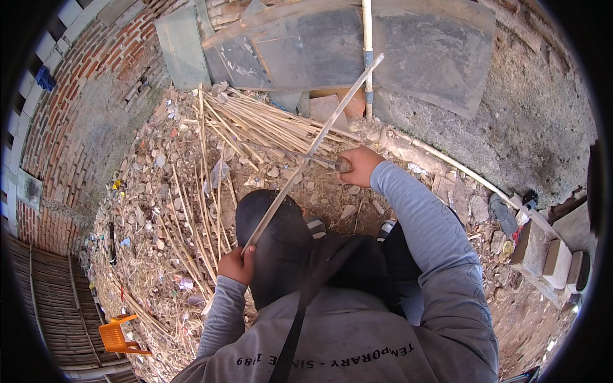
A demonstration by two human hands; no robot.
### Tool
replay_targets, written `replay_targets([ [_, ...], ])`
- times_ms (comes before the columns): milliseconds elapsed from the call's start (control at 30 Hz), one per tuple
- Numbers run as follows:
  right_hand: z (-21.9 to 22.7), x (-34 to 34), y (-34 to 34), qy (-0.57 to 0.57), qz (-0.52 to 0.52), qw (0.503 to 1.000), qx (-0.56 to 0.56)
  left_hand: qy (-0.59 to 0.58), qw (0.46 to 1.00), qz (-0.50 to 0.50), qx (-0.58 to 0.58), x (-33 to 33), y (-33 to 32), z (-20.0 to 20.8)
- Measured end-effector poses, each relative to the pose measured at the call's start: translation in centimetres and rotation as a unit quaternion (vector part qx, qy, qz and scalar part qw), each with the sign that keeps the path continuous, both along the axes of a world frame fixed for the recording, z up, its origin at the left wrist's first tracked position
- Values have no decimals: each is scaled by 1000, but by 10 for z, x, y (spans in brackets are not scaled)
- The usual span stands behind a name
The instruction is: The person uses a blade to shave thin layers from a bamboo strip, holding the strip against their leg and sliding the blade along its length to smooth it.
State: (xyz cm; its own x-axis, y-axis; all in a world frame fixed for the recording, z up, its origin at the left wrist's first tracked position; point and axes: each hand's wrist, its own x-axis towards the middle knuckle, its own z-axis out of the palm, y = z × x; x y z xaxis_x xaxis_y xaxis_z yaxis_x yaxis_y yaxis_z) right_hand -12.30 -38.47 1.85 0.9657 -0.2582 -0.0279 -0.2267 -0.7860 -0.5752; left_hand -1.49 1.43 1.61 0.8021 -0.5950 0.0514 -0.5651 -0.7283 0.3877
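My left hand point(236, 265) is closed round the near end of a long, pale bamboo strip point(338, 112). The strip slants up and away to the right, over my dark-clad left knee. My right hand point(359, 167) grips the handle of a knife point(345, 165), whose thin blade points left. The blade crosses the strip around its middle and seems to touch it, though the exact contact is hard to make out. Beyond both hands lies a pile of similar bamboo strips point(268, 115) on the ground.
Rubble and litter point(143, 191) cover the ground, with loose strips point(191, 223) at the left. Grey sheets point(306, 48) lean on the far wall behind an upright pipe point(368, 57). An orange plastic chair point(115, 335) is at lower left; concrete blocks point(543, 255) stand at right.
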Motion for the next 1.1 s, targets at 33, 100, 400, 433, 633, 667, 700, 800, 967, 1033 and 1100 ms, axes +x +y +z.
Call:
replay_targets([
  [33, 0, 0, 0, -6, -2, 1000, -8, 1, 1000, -2, 1, 0, 0, 0],
  [100, 1, -1, 0, -11, -5, 1000, -16, 1, 1000, 0, 2, 0, -1, 0],
  [400, 44, -18, 3, -59, 9, 998, -6, 2, 1000, 28, 9, -1, 6, -10],
  [433, 42, -22, 2, -76, 8, 997, 16, 1, 999, 28, 21, 1, 5, -11],
  [633, 55, -23, 18, -161, -40, 986, 18, 9, 999, -1, 32, 3, 2, -5],
  [667, 58, -21, 22, -165, -36, 986, 9, 6, 1000, 1, 22, 3, 2, -4],
  [700, 62, -19, 26, -134, -20, 991, -2, 14, 999, 4, 35, 3, 2, -2],
  [800, 55, -15, 36, -116, 20, 992, -47, 34, 999, 7, 31, 2, 0, 2],
  [967, 47, -18, 43, -134, 59, 982, -116, 42, 998, 16, 44, 0, 1, 3],
  [1033, 44, -17, 38, -82, 24, 990, -112, 37, 998, 16, 40, -1, 1, 2],
  [1100, 45, -17, 35, -67, 2, 991, -113, 33, 999, 13, 35, -2, -2, 0],
])
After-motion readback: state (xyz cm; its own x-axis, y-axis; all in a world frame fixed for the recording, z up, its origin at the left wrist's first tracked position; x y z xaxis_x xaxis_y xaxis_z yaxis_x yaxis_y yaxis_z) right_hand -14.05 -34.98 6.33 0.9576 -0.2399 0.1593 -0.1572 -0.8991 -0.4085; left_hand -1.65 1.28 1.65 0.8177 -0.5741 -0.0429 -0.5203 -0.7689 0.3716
